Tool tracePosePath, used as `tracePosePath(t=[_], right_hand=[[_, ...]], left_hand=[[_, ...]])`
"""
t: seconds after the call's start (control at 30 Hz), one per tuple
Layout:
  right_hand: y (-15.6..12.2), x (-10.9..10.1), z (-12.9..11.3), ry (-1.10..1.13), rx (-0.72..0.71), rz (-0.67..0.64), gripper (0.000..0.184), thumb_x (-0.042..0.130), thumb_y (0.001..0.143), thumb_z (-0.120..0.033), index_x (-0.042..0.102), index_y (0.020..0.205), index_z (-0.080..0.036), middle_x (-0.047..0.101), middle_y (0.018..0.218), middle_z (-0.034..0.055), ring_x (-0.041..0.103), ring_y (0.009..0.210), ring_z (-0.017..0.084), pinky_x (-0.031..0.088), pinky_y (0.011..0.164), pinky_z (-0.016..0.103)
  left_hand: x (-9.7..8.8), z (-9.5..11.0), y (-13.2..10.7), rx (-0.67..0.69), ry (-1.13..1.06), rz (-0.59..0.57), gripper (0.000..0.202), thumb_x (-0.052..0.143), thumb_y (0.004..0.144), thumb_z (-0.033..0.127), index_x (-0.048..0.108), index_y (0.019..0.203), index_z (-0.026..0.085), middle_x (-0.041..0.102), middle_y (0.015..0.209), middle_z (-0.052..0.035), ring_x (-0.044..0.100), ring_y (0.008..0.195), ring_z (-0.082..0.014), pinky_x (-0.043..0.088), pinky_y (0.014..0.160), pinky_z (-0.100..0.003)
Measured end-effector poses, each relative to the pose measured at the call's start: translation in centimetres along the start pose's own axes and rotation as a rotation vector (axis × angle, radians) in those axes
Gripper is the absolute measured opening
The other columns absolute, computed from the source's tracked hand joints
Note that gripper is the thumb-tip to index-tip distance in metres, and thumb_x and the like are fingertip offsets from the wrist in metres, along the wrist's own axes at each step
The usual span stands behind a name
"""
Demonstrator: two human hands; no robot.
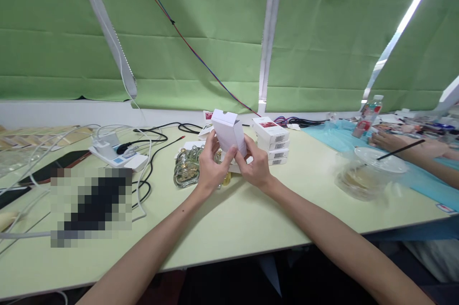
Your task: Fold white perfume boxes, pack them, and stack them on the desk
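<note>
A small white cardboard box (227, 134) is held up above the table between both hands, its top flap raised. My left hand (212, 160) is closed around its left side, and my right hand (255, 161) grips its right side; the thumbs meet at its lower front. Behind and left of the hands stand several glass bottles (186, 171) with gold details, partly hidden by my left hand. Just right of the hands is a stack of white boxes (270, 140) with barcodes on their ends and a red picture on top.
On the left lie a power strip (118, 152) with plugs, tangled cables and a phone (53, 167). At right stands a plastic cup (371, 173) with a black straw. Beyond it are a drink bottle (373, 109), a blue sheet (335, 140) and another person's hand (389, 141).
</note>
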State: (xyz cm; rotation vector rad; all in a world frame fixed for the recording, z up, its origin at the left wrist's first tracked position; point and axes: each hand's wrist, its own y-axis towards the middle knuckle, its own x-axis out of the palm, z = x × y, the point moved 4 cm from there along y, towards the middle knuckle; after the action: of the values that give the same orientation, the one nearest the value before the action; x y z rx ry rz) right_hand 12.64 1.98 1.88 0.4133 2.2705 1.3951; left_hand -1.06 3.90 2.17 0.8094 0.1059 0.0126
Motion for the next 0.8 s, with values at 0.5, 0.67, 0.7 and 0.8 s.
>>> tracePosePath(t=[0.5,0.67,0.7,0.8], right_hand=[[0.31,-0.39,0.39,0.089,0.171,0.06,0.025,0.057,0.093,-0.042,0.06,0.098,-0.017,0.067,0.076,0.0023,0.058,0.058,0.011,0.05,0.053,0.024],[0.37,-0.48,0.52,0.099,0.21,0.063,0.027,0.057,0.092,-0.045,0.061,0.095,-0.018,0.067,0.075,0.0022,0.06,0.058,0.011,0.051,0.053,0.024],[0.37,-0.49,0.53,0.103,0.213,0.061,0.027,0.058,0.092,-0.045,0.061,0.095,-0.018,0.067,0.075,0.0023,0.06,0.058,0.012,0.051,0.053,0.024],[0.37,-0.51,0.51,0.106,0.215,0.062,0.026,0.059,0.091,-0.043,0.061,0.095,-0.018,0.068,0.076,0.0026,0.061,0.059,0.012,0.052,0.055,0.024]], left_hand=[[0.32,0.03,-0.18,0.061,0.026,-0.168,0.082,0.067,0.088,0.04,0.029,0.158,0.021,0.041,0.158,-0.0169,0.051,0.138,-0.0311,0.047,0.112,-0.043],[0.5,-0.06,-0.19,0.045,0.035,-0.19,0.094,0.075,0.08,0.034,0.025,0.159,0.023,0.038,0.159,-0.0171,0.049,0.14,-0.0323,0.047,0.113,-0.045],[0.52,-0.12,-0.19,0.039,0.036,-0.193,0.096,0.076,0.078,0.033,0.024,0.159,0.022,0.038,0.159,-0.0174,0.048,0.14,-0.0323,0.046,0.113,-0.045],[0.51,-0.4,-0.21,0.023,0.049,-0.196,0.1,0.077,0.076,0.032,0.022,0.159,0.022,0.038,0.159,-0.0175,0.047,0.141,-0.032,0.044,0.115,-0.045]])
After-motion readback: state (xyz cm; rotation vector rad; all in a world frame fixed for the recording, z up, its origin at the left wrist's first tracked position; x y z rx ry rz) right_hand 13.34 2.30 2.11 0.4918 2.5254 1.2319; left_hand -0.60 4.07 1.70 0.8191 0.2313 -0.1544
